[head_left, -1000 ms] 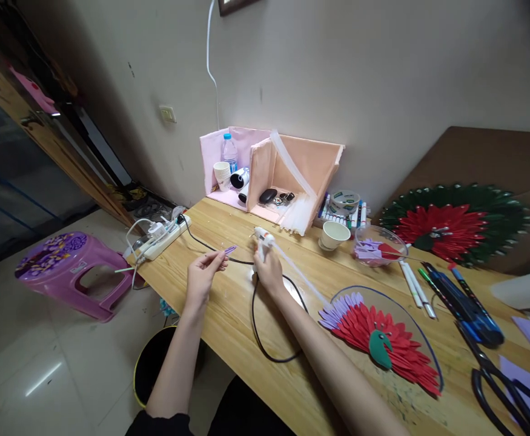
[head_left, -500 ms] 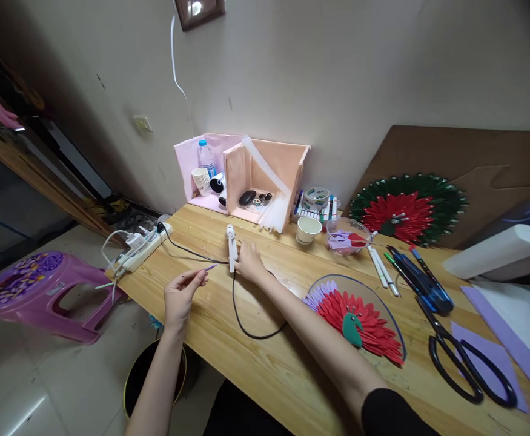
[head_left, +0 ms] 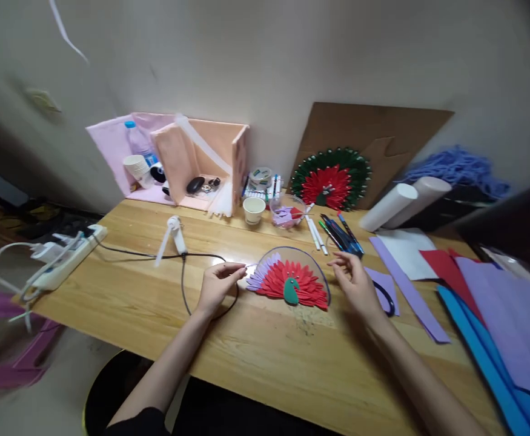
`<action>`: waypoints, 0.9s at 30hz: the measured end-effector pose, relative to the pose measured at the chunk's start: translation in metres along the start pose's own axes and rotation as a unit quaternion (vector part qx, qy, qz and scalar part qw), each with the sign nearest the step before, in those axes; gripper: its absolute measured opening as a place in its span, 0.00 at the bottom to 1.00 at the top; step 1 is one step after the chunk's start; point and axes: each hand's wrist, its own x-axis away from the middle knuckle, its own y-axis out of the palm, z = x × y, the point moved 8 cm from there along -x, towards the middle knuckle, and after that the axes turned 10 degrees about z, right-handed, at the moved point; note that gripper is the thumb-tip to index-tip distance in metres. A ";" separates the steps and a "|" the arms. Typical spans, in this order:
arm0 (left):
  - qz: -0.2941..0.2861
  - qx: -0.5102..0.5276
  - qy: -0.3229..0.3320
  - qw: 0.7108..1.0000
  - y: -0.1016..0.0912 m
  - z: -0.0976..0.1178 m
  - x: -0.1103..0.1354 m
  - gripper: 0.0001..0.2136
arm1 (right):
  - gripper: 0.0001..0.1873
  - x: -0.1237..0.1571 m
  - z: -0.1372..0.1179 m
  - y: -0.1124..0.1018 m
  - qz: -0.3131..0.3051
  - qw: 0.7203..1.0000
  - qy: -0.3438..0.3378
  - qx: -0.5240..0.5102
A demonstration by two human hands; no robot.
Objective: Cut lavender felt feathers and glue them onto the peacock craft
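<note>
My left hand (head_left: 217, 286) pinches a small purple petal (head_left: 249, 265) at the left edge of a peacock fan (head_left: 294, 286). The fan lies flat, with overlapping red petals, lilac petals on its left side, a green bird body and a clear disc edged in dark blue. At the fan's right, my right hand (head_left: 354, 283) hovers with fingers apart and holds nothing. A white glue gun (head_left: 178, 237) on a black cord rests on the table, left of my left hand. Black scissors (head_left: 386, 298) are partly hidden behind my right hand.
A power strip (head_left: 67, 260) sits at the table's left edge. Behind are a pink box (head_left: 203, 160), a paper cup (head_left: 253, 210), a clear bowl (head_left: 287, 212), several pens (head_left: 340, 233) and a finished-looking peacock piece (head_left: 331, 181). Coloured sheets (head_left: 505, 321) lie at right.
My right hand has left the glue gun and moved right, past the fan. My left hand has carried the purple petal to the fan's left edge. The view has turned right.
</note>
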 end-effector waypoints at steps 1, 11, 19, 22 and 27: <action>-0.010 0.008 -0.013 1.000 0.012 -0.002 -0.001 0.11 | 0.19 0.008 0.014 -0.007 0.003 1.000 0.025 -0.001; -0.035 -0.014 -0.052 0.998 0.062 0.001 -0.019 0.15 | 0.21 0.041 0.031 0.003 -0.008 0.992 0.044 0.118; -0.015 -0.027 -0.013 0.999 0.051 -0.003 -0.047 0.19 | 0.16 0.034 0.032 0.010 -0.057 0.984 0.111 0.130; -0.033 -0.020 -0.018 0.999 0.048 -0.013 -0.048 0.19 | 0.14 0.034 0.042 0.012 -0.073 0.974 0.200 0.070; -0.055 -0.019 -0.020 0.998 0.045 -0.022 -0.044 0.22 | 0.12 0.032 0.047 0.019 -0.041 0.966 0.253 -0.011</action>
